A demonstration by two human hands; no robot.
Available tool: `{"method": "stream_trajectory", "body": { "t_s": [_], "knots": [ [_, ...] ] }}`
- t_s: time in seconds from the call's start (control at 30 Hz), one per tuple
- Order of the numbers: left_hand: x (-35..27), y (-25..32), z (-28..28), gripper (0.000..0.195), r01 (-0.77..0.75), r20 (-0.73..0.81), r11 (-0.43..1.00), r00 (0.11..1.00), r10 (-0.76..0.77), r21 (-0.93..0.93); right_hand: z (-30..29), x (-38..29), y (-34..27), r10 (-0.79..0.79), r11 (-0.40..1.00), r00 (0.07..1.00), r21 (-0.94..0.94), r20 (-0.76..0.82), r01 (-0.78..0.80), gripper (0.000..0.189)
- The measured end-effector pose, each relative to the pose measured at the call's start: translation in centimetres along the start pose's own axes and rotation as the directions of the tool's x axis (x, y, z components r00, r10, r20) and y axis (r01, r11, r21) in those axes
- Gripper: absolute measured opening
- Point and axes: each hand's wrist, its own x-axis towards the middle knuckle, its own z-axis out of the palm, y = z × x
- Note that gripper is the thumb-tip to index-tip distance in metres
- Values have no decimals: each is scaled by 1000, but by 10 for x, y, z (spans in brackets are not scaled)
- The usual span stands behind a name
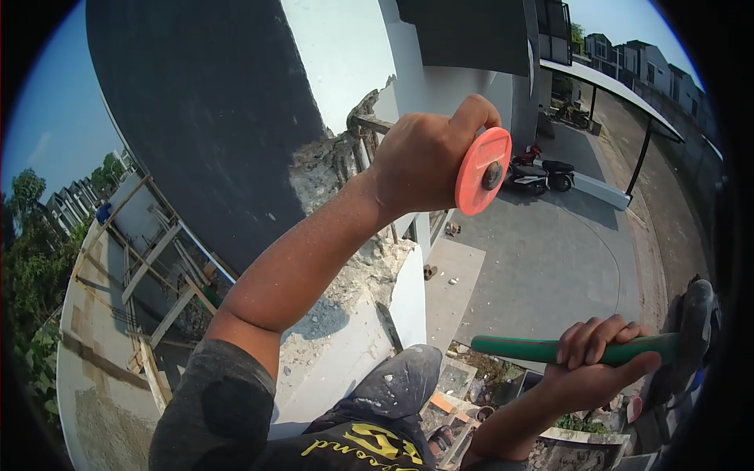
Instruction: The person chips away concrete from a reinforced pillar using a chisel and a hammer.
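My left hand point(421, 159) is closed around the grip of a chisel, beside its round orange hand guard point(474, 176); the steel striking end shows at the guard's centre. The chisel's tip is hidden behind my hand and arm. Low on the right, my right hand point(607, 347) grips the green handle of a hammer point(518, 348), whose dark head is at the picture's right side, apart from the chisel. Behind my left forearm, the wall's broken concrete point(324, 171) has a ragged edge and exposed reinforcing bars point(371, 123).
Rubble lies on the white ledge point(312, 371) by my knee. Far below are a paved yard point(548, 259), parked motorcycles point(542, 173) and planter boxes point(577, 450). Timber framing point(150, 265) stands on the left, with a person point(103, 212) beyond it.
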Motion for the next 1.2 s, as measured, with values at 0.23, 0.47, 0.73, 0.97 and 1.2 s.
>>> {"method": "stream_trajectory", "body": {
  "t_s": [0.23,0.47,0.73,0.97,1.2],
  "knots": [
    [-5,-2,2,29,-1,-21,998,1000,0,-64,31,-41,102,543,789,808,-467,228,-398,48],
    [7,7,2,36,38,-19,999,999,-39,-17,7,17,3,-194,979,962,29,-192,203,57],
    [3,4,3,28,32,-8,998,999,-32,46,-44,-53,117,521,677,832,-686,189,-267,35],
    [10,1,-14,19,10,198,995,980,-30,102,-127,-137,107,789,327,533,-524,-307,-787,36],
    [0,2,9,17,-14,-66,999,998,17,41,-199,-221,101,788,-32,446,-751,-425,-659,36]
  ]
}}
